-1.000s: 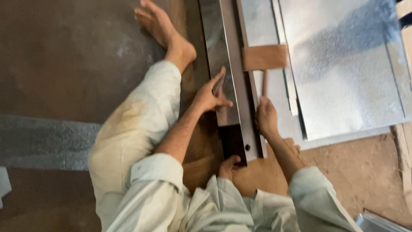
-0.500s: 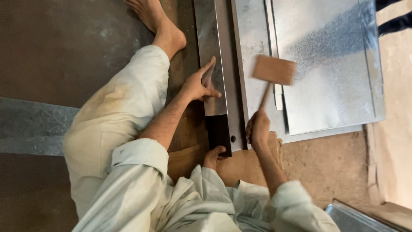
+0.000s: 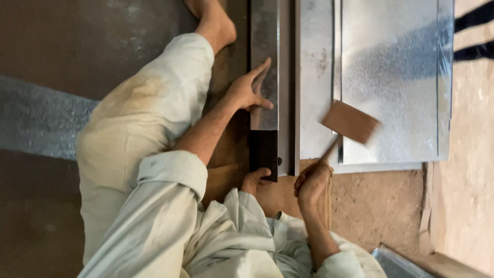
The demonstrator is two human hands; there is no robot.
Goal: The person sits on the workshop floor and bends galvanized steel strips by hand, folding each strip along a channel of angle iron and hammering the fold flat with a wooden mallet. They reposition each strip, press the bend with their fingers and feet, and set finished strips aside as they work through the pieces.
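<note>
My left hand (image 3: 247,92) presses flat, fingers spread, on the long metal strip (image 3: 264,62) lying along the dark steel bar (image 3: 263,152). My right hand (image 3: 311,183) grips the wooden mallet (image 3: 350,122) (blurred) above the galvanized sheet (image 3: 391,77) on the floor (image 3: 375,206).

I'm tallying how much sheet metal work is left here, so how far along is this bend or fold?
Done: a narrow metal strip already lies along the dark steel bar, with larger galvanised sheets laid flat beside it. In hand: the left hand presses the strip down while the right hand holds a wooden mallet raised and blurred. Left: how much edge remains unhammered cannot be told.
</note>
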